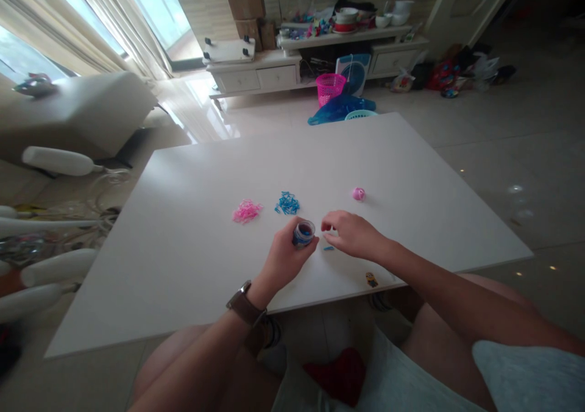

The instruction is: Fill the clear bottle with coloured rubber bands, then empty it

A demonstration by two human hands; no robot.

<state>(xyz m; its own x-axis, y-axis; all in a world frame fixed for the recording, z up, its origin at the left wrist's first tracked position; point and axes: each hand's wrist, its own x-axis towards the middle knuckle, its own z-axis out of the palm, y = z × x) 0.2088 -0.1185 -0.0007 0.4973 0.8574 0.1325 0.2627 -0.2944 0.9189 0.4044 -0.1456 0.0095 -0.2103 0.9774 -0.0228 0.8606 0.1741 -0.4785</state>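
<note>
My left hand (pixel 283 255) is wrapped round a small clear jar (pixel 304 233), its open mouth tilted up. Blue pieces show inside it. Just right of the jar, my right hand (pixel 351 234) hovers with thumb and fingers apart, and I see nothing between them. Below those fingertips a single blue clip-like piece (pixel 328 248) lies on the white table (pixel 205 272). Beyond the jar sits a pile of small blue clip-like pieces (pixel 287 203). To its left is a pile of similar pink pieces (pixel 247 211). A round pink object (pixel 359 194) stands farther right.
A yellow cartoon-figure sticker (pixel 372 279) is near the table's front edge. Past the far edge stand a pink basket (pixel 329 89), a blue plastic bag (pixel 340 108) and a low white cabinet (pixel 256 78). A lamp with white shades (pixel 59 161) is beside the table on the left.
</note>
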